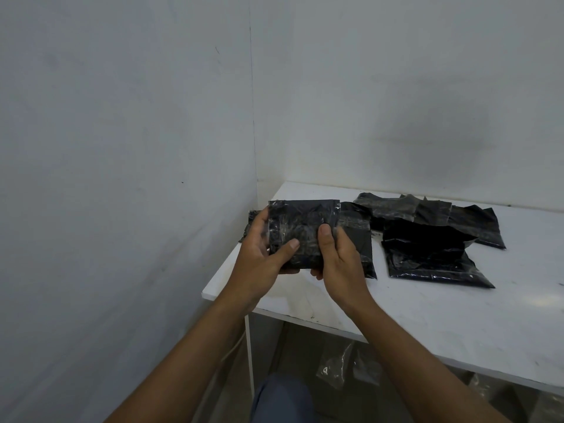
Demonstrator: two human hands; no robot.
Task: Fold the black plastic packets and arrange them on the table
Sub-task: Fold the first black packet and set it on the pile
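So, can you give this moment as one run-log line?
left hand: holds black plastic packet | right hand: holds same packet | packet: off table, not placed | white table: more black packets lying

Packets on a table in a room corner

The table (427, 315) stands against the far wall (396, 87), its left end near the side wall (122, 148). Over its left end the left hand (259, 261) and right hand (338, 261) grip the held packet (302, 230) by its left and right edges. Behind it lies a flat packet (360, 239); to the right lies a near heap (427, 257), with a far row (442, 213) behind it.
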